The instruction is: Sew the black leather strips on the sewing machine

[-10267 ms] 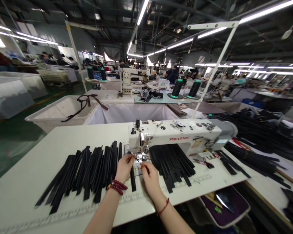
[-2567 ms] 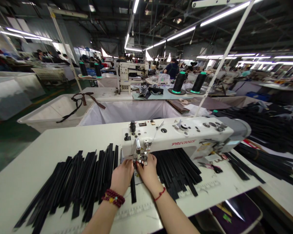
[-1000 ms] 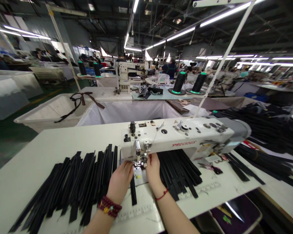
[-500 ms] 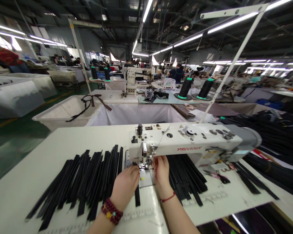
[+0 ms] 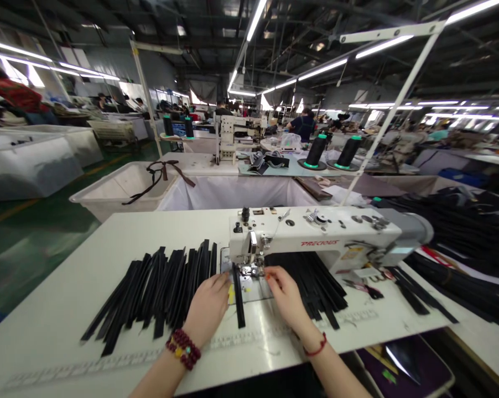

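A white sewing machine [image 5: 320, 235] marked PRECIOUS stands on the pale table. One narrow black strip [image 5: 239, 304] lies by the presser foot [image 5: 251, 269], its near end pointing toward me. Left of this strip is my left hand [image 5: 210, 301], fingers curled and pressed together, tips at the needle plate's left side; whatever they hold is hidden. My right hand [image 5: 286, 293] is right of the foot, finger and thumb tips drawn close; I cannot make out what is between them. Many black strips lie in a left pile [image 5: 162, 293] and a right pile [image 5: 311, 287].
Dark-handled scissors [image 5: 368, 288] lie under the machine's right end. A measuring scale [image 5: 67, 367] runs along the table front. Behind the table stand a lined bin [image 5: 233, 190] and black thread cones [image 5: 316, 150]. Other people work farther off, one in red [image 5: 15, 94] at left.
Both hands have moved apart from the needle area, my left to the left and my right to the right. The strip between them now shows up to the foot. The view has shifted slightly.
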